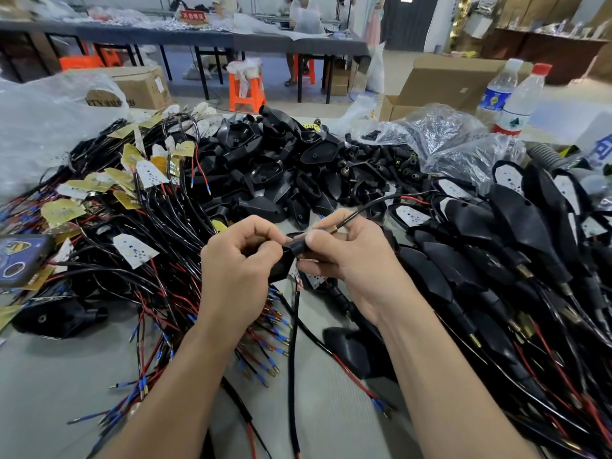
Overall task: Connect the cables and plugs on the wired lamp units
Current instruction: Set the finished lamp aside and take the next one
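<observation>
My left hand (236, 260) and my right hand (347, 256) meet at the middle of the table, both curled around one black lamp housing (286, 260). The left grips its body; the right pinches its black neck and also holds a black cable with a brass tip (334, 229) that runs up to the right. A black cable (293, 342) with red wire hangs from the housing toward me. A white LED board (311, 279) shows just under my right fingers.
Wired LED boards with black, red and blue leads (132, 233) are heaped at left. Empty black housings (271, 167) pile up behind my hands. Assembled lamp units (496, 253) lie at right. Two water bottles (516, 101) and plastic bags stand at back right. A phone (20, 260) lies at far left.
</observation>
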Available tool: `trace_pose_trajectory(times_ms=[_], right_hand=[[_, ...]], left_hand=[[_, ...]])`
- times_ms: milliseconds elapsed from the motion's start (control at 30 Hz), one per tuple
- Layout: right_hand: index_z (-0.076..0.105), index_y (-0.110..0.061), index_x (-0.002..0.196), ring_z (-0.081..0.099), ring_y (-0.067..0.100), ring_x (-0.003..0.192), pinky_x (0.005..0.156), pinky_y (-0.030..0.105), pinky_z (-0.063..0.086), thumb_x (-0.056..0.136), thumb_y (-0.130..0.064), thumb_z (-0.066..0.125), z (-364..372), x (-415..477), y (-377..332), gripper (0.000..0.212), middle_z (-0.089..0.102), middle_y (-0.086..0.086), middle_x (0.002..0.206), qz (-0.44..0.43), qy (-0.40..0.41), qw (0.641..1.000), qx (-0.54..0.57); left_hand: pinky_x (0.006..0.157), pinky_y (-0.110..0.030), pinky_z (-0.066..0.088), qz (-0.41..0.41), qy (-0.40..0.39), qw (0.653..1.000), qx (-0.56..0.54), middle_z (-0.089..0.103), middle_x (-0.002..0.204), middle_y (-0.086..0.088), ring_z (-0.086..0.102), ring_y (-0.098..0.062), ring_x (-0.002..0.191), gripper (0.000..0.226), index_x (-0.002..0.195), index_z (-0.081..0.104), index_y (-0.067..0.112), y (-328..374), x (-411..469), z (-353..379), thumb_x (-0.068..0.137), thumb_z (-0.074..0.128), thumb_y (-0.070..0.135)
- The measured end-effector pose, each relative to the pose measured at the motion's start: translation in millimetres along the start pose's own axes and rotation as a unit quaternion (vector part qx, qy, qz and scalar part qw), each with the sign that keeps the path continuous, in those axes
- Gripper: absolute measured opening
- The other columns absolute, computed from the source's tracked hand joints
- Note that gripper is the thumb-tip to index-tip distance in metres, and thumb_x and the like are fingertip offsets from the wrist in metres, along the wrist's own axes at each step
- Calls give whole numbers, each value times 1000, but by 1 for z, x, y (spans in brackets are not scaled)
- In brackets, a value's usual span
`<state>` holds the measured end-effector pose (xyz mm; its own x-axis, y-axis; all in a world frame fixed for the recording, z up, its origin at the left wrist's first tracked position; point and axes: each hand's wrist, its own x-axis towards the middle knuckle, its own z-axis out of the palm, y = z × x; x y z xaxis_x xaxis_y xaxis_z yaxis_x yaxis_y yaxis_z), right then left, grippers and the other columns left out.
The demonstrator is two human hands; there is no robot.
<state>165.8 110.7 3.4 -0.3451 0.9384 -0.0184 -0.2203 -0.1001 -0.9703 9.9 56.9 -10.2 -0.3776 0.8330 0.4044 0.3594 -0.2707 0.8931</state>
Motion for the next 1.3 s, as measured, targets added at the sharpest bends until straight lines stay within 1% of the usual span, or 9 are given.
trace_pose_trajectory(times_ms=[133,233,500,700,800,933,1067,1167,1300], right_hand=[[58,-5,94,74,21,75,65,32,62,92,-1,70,7,-1,5,12,77,16,85,-13,-21,999,-27],[66,-12,86,70,20,66,64,30,61,90,1,70,10,1,3,14,72,13,72,-49,13,998,-29],[65,-10,89,72,18,68,69,29,60,87,0,73,12,5,2,13,73,8,70,-102,99,990,0],[67,-17,87,69,15,63,67,27,59,85,-4,75,14,7,7,15,67,2,63,-122,140,982,-45],[69,-21,87,59,11,58,66,30,56,84,-13,77,14,8,10,12,59,-9,57,-131,164,971,-116],[69,-13,84,66,14,64,66,28,57,89,-4,73,16,8,7,11,70,1,69,-67,136,988,11],[70,-17,81,67,16,70,66,25,56,90,-4,71,18,8,4,16,72,6,75,-86,98,990,46],[69,-14,86,69,19,76,67,25,56,90,-5,71,25,9,1,11,73,13,83,-80,71,993,48],[71,-16,76,66,16,61,61,30,56,90,-23,75,33,10,-24,17,74,0,68,-47,102,987,-117]], left_hand=[[68,-39,56,-13,-9,1000,0,71,76,1,65,-19,70,12,82,72,28,-2,-1,0,75,63,23],[79,-32,58,-30,-16,999,-29,76,89,6,72,-11,86,19,90,70,29,-1,1,1,72,66,32],[88,-6,44,32,129,984,120,72,93,24,68,2,101,11,87,75,37,-1,0,-2,82,85,36],[96,-25,51,18,104,988,108,74,96,21,66,3,107,15,77,77,41,3,0,-2,83,86,31],[93,-23,50,-98,81,991,36,76,90,25,69,10,97,21,70,79,45,4,5,-2,83,85,29],[96,-33,55,-221,39,967,-122,80,94,15,74,1,93,27,66,74,25,1,10,-1,86,81,9],[60,-29,62,-257,10,948,-187,80,86,10,78,-11,81,15,107,67,21,0,14,-4,97,71,10],[53,-25,59,-291,-50,928,-228,78,78,-1,76,-21,65,15,103,73,8,3,14,-7,104,62,17],[52,-23,57,-237,33,944,-225,76,72,-5,69,-19,53,15,95,76,7,5,17,-11,102,65,15]])
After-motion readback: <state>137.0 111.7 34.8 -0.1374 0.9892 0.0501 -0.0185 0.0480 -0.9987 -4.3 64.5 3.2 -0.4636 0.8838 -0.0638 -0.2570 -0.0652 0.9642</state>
